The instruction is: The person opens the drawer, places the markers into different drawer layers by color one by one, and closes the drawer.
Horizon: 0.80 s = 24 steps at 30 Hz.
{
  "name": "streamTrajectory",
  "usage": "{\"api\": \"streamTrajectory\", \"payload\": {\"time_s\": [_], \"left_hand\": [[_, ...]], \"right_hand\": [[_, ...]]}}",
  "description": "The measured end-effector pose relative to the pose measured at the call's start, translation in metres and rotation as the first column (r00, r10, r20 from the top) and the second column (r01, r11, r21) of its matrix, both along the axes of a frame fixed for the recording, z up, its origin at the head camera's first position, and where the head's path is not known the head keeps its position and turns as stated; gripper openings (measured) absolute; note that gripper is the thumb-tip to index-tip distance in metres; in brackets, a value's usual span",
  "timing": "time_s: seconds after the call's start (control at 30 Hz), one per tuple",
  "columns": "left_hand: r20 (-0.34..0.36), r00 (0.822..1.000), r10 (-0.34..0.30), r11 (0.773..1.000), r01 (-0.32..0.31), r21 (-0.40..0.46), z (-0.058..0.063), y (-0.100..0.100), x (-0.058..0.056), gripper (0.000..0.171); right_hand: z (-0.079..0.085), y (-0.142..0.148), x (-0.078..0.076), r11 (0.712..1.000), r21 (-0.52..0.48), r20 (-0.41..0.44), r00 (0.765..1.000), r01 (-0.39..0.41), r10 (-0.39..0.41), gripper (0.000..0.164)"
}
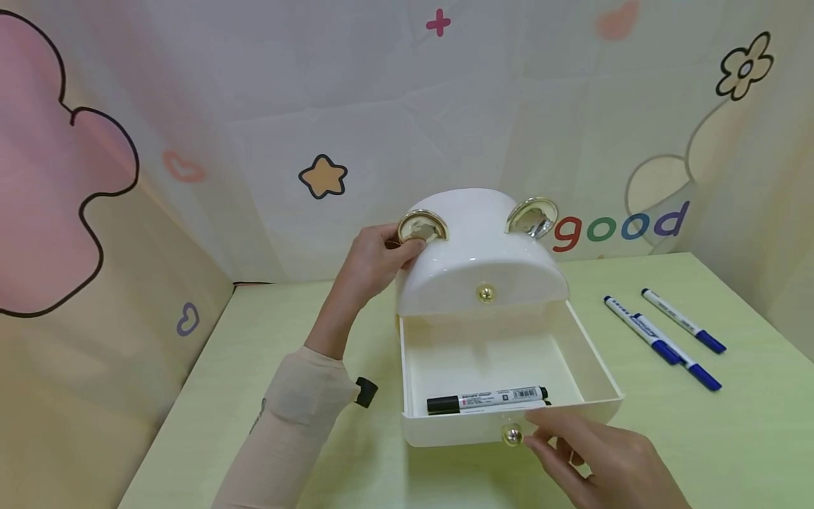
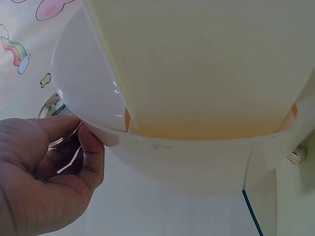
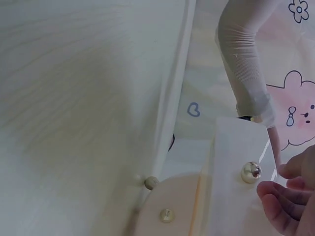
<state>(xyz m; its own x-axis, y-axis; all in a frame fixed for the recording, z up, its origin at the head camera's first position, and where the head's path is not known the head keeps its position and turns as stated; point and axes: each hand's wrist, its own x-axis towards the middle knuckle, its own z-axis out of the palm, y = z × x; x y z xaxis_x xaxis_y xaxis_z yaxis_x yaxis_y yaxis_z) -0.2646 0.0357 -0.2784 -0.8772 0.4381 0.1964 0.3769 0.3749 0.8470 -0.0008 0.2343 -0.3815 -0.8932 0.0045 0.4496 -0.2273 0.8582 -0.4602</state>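
A white storage box [image 1: 473,244] with gold-rimmed ears stands on the table, its lower drawer [image 1: 591,360] pulled out. My left hand [image 1: 380,258] grips the box's side at the left ear [image 1: 422,227]; in the left wrist view, the thumb and fingers [image 2: 91,152] pinch there. Black-capped markers [image 1: 486,399] lie inside the drawer along its front wall. At the drawer's round gold knob [image 1: 512,435] is my right hand [image 1: 604,452], fingers loosely bent. The right wrist view shows a small gap between its fingertips [image 3: 268,189] and the knob [image 3: 251,172].
Three blue-capped markers [image 1: 649,332] lie on the table [image 1: 674,438] right of the box, two of them touching. A second gold knob [image 1: 486,293] sits on the rounded upper front. Printed cloth [image 1: 381,85] hangs behind. A small black piece [image 1: 366,391] shows beside the left sleeve.
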Motion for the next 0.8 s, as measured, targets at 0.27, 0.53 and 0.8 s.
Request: {"api": "streamTrajectory", "payload": {"time_s": [0.27, 0.53, 0.8], "left_hand": [[-0.003, 1.0, 0.004, 1.0, -0.004, -0.004, 0.001, 0.0, -0.001, 0.021], [-0.003, 1.0, 0.001, 1.0, -0.001, -0.006, 0.0, 0.0, -0.002, 0.022], [0.001, 1.0, -0.004, 1.0, 0.004, -0.005, -0.001, 0.0, -0.001, 0.021]], "right_hand": [[-0.006, 0.001, -0.007, 0.989, 0.064, -0.021, 0.991, -0.131, 0.132, 0.044], [-0.012, 0.0, -0.015, 0.954, 0.109, -0.042, 0.958, -0.279, 0.285, 0.038], [-0.015, -0.003, -0.016, 0.963, 0.094, -0.087, 0.961, -0.253, 0.262, 0.048]]}}
